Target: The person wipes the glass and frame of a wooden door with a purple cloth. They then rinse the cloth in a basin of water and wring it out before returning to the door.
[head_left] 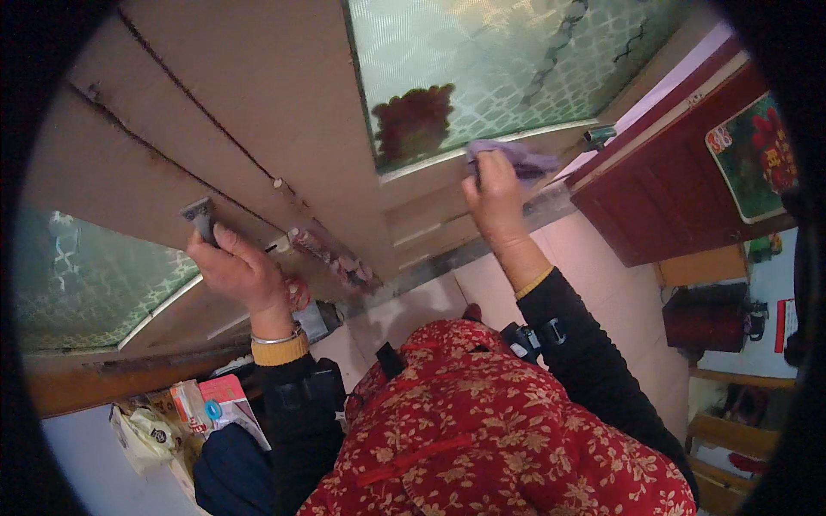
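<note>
My right hand (495, 196) is closed around a bunched purple cloth (532, 160) — fingers folded over it, its loose end trailing off to the right of my knuckles. It sits at the pale lower edging (423, 167) of the patterned glass pane (490, 73), which spreads out just beyond that grip. A dark red flower-shaped patch (416, 125) shows on the glass, ahead and left of my fingers; a metal door handle (600, 137) is near them, past the cloth to the right.

My left hand (241, 268) has its fingers wrapped round a grey scraper-like tool (200, 217), with the flat head poking up beyond my thumb. The 2nd glass pane (99, 279) lies left of that grip.

I judge the step in hand to be wiping along the pane's lower edging; whether the cloth presses hard, I cannot tell. The next move seems to call for 1 firm sideways stroke — cloth flat, scraper-like tool held away from the glass.
</note>
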Demonstrator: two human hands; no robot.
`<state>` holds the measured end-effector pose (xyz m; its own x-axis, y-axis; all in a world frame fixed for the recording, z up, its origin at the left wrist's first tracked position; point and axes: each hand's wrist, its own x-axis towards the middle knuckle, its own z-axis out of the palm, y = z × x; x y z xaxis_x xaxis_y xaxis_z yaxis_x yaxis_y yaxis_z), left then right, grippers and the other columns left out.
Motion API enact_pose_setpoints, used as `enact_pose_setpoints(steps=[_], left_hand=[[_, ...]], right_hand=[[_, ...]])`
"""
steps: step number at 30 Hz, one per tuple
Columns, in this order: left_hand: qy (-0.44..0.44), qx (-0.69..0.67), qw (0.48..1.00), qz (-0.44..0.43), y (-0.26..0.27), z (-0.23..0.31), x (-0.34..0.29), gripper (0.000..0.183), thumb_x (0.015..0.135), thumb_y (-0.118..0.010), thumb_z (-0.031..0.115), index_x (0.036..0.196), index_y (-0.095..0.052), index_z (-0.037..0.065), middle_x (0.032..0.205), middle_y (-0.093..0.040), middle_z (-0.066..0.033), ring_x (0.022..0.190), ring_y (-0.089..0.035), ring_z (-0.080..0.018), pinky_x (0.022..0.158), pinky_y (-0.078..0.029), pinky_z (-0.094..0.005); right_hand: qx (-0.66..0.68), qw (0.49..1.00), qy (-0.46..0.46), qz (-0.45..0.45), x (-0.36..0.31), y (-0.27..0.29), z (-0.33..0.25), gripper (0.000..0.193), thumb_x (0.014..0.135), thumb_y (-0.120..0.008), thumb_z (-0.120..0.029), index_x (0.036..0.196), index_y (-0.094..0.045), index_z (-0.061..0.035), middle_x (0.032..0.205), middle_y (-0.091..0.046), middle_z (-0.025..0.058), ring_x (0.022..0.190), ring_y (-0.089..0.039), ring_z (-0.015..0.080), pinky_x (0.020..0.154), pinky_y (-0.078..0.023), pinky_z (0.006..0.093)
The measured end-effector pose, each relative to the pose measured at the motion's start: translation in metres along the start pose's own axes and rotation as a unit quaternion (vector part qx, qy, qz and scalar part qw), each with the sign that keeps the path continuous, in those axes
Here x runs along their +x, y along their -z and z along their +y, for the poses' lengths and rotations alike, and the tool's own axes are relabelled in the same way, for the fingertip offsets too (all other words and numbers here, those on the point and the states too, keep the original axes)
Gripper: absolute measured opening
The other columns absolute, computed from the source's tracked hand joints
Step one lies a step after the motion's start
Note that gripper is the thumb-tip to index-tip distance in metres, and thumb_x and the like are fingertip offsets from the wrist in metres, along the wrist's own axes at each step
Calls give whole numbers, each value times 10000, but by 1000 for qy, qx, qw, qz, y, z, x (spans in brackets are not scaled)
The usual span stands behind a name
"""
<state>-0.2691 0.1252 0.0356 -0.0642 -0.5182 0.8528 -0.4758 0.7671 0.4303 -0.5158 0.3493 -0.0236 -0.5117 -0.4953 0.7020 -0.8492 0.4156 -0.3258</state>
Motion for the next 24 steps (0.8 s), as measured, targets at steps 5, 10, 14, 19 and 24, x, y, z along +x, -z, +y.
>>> enact_pose_setpoints(steps=[5,10,14,19,24], left_hand=[[-4,-3,1000,-2,0,-3,0,308,1012,-473,258,1128,-522,-23,964,-589,-216,859,-581,-393,744,-460,-445],[-3,5,1000,-2,0,-5,1,290,1004,-486,239,1129,-516,-21,942,-596,-232,844,-581,-426,719,-458,-476],[-16,-3,1000,5,-1,-4,1,291,1007,-478,245,1116,-514,-22,952,-586,-224,857,-572,-404,739,-454,-455],[-20,-18,1000,0,1,-1,2,294,1000,-484,228,1138,-504,-31,966,-583,-247,863,-574,-416,744,-452,-468],[-7,-29,999,-30,7,1,6,302,1003,-472,231,1151,-494,-32,969,-570,-241,875,-563,-412,772,-450,-464]], right_hand=[[84,996,22,-21,-2,-17,-53,402,720,-650,-17,1108,-551,14,1000,-568,213,944,-566,417,833,-483,468],[137,989,58,-1,-2,-24,-86,367,735,-637,-22,1093,-574,25,1005,-586,223,953,-572,418,818,-487,473],[184,981,-17,-56,-4,-25,-98,344,741,-631,-22,1080,-595,24,1006,-601,210,948,-589,405,818,-501,455],[263,958,-53,-106,-2,-22,-93,315,738,-630,-26,1051,-605,3,995,-606,187,920,-598,395,795,-512,444],[198,977,66,-42,-1,-26,-70,327,703,-635,-30,1028,-600,-45,949,-581,139,911,-576,354,768,-504,460]])
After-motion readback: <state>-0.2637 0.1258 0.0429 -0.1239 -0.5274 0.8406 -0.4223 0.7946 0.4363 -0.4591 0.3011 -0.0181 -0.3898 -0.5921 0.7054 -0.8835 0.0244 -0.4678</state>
